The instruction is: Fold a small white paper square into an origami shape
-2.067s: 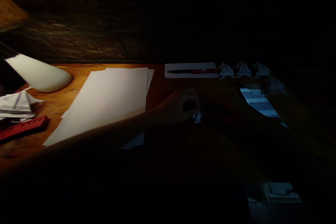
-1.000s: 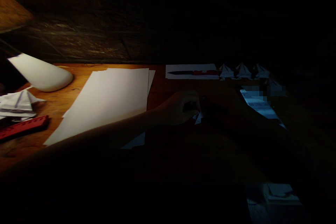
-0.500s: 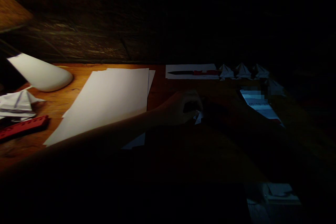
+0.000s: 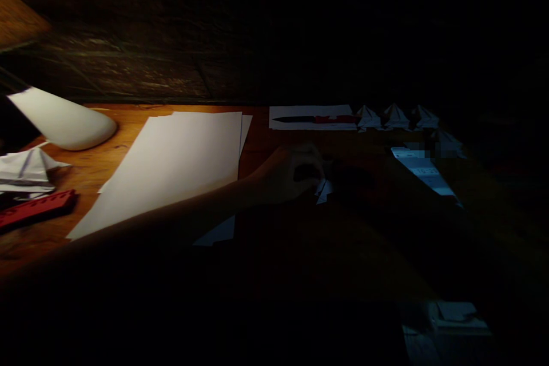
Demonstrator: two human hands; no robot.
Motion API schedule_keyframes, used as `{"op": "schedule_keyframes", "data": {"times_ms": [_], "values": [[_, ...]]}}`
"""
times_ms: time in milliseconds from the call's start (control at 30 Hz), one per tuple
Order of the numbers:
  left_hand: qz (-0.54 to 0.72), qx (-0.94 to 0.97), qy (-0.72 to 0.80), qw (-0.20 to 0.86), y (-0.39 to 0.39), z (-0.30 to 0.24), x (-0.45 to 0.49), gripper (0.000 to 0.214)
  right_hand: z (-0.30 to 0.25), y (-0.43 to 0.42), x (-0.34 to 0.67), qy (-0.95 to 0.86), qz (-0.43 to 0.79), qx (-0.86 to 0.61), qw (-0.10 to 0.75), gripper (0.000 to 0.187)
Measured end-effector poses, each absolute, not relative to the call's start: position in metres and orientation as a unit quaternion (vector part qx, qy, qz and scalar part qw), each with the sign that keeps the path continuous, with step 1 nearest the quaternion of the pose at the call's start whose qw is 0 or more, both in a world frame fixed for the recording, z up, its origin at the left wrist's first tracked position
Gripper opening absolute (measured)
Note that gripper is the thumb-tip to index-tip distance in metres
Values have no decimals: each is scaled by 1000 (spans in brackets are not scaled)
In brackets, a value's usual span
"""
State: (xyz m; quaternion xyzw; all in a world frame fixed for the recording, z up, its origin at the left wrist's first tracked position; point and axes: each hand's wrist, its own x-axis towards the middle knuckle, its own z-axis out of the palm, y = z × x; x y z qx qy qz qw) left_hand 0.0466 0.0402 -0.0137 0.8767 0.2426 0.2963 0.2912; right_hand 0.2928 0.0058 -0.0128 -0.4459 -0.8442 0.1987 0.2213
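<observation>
Near the middle of the dark table, my left hand (image 4: 291, 174) has its fingers curled and pinched on a small piece of folded white paper (image 4: 325, 190). Just right of that paper, my right hand (image 4: 354, 177) is almost lost in shadow. Its fingers and anything in them cannot be made out. Beneath my left forearm lies a stack of white paper sheets (image 4: 189, 148). Several folded paper shapes (image 4: 395, 116) stand in a row at the back right.
A knife (image 4: 315, 119) with a red handle lies on white paper at the back. To the right glows a phone screen (image 4: 422, 170). At left are a white lamp (image 4: 64, 120), a larger paper fold (image 4: 28, 168) and a red notched object (image 4: 36, 209).
My left hand has shifted very slightly, its fingers still pinched on the folded paper. The whole view has moved a little. The phone screen's picture looks different.
</observation>
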Motion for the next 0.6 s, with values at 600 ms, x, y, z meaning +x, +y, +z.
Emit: {"op": "schedule_keyframes", "data": {"times_ms": [600], "values": [[274, 905, 219, 240, 42, -18, 47, 8, -12, 5, 291, -862, 183, -432, 191, 22]]}}
